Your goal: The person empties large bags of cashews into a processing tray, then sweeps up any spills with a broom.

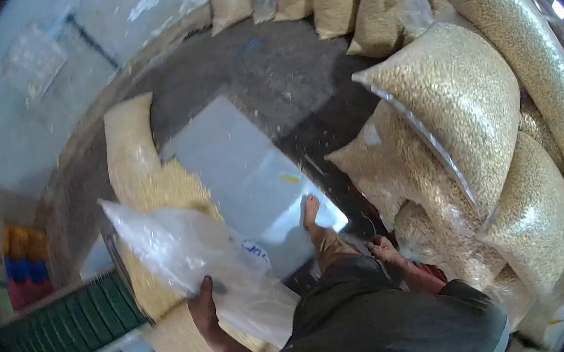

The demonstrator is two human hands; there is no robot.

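Observation:
My left hand [205,310] is closed on the edge of a large clear plastic bag [178,243], which hangs limp and looks unfilled. Blue marking shows on the bag's right part. Beneath and behind it are filled sacks of pale, small pieces [175,188], with some pieces lying loose on top. Low by my right leg, my right hand [386,251] has its fingers curled; what they hold, if anything, is too small to make out. Close to that hand stand big clear sacks [441,109] full of pale pieces.
A grey sheet [224,155] lies on the dark floor, with my bare foot [310,211] on it. More filled sacks [339,2] line the wall at the back. To the left are a green ribbed panel [76,324] and stacked coloured crates [26,264].

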